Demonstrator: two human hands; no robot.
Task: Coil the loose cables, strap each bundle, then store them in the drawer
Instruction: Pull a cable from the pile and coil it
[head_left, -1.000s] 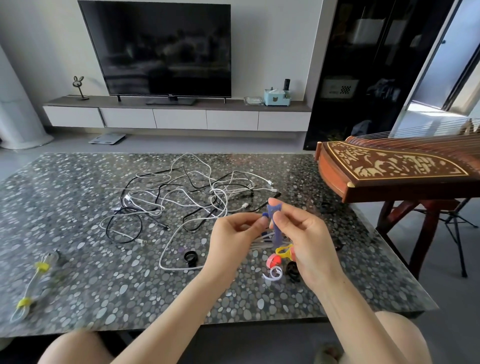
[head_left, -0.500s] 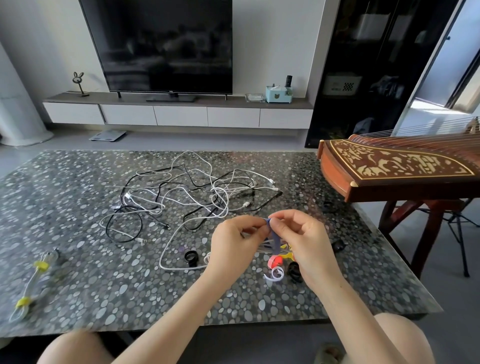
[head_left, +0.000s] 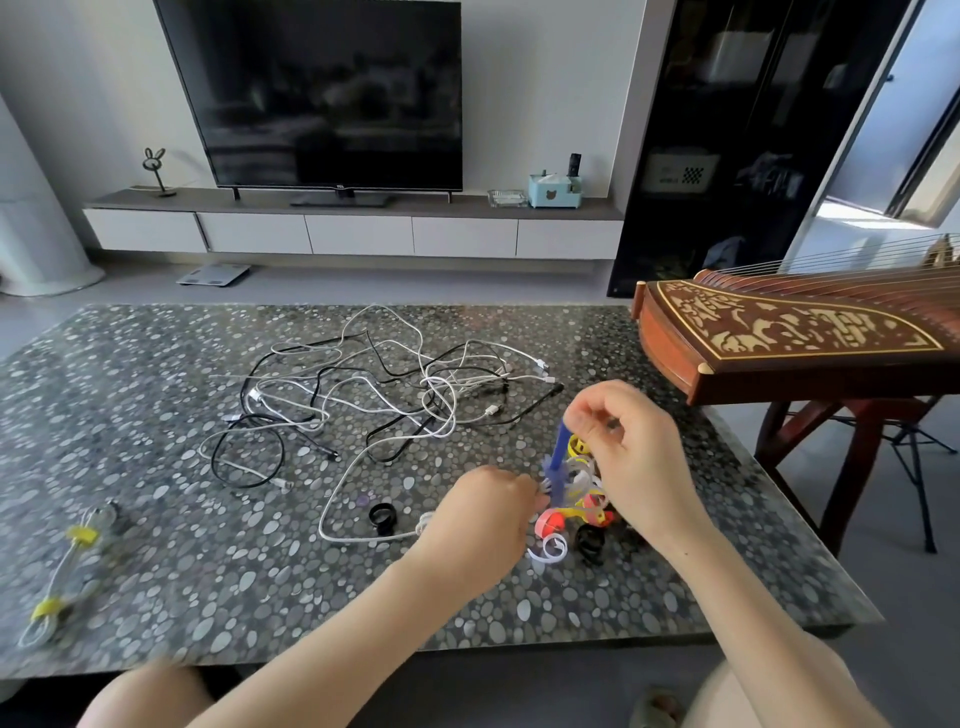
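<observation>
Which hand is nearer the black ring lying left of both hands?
Left. The left hand is just right of the black ring; the right hand is farther right.

1. Left hand (head_left: 483, 525) and right hand (head_left: 628, 457): both bare to the fingertips.
2. Left forearm (head_left: 332, 654) and right forearm (head_left: 753, 623): bare along their whole visible length, from the wrist to the near edge.
3. Left knee (head_left: 140, 696), near left: bare, rounded, blurred. Right knee (head_left: 727, 696), near right: bare too.
4. Grey-green shape (head_left: 655, 707), just left of the right knee at the near edge: possibly footwear, too blurred to tell.
</observation>
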